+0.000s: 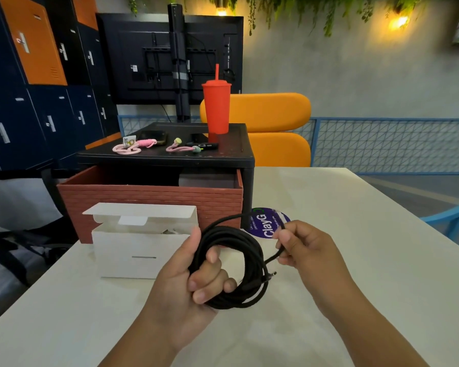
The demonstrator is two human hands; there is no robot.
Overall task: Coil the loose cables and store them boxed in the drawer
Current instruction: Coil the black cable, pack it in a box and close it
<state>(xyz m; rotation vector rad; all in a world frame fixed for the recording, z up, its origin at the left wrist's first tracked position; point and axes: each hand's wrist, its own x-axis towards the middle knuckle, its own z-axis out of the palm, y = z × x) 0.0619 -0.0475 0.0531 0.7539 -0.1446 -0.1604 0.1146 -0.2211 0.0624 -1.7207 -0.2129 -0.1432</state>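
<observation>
My left hand (194,274) grips a black cable (252,258) wound into several loops above the white table (355,260). My right hand (300,247) pinches the cable's loose end just to the right of the coil. One plug tip sticks out at the coil's right side. A white cardboard box (133,250) with its lid flap up stands to the left of the coil. Behind the box, the brick-patterned drawer (154,202) is pulled out from under a black stand (167,154). Two pink coiled cables (133,147) lie on the stand's top.
A red tumbler (217,107) with a straw, dark phones and small items sit on the stand. A round purple sticker (265,223) lies on the table behind my hands. Lockers stand at left, an orange chair (276,128) and a monitor behind, a blue chair at right.
</observation>
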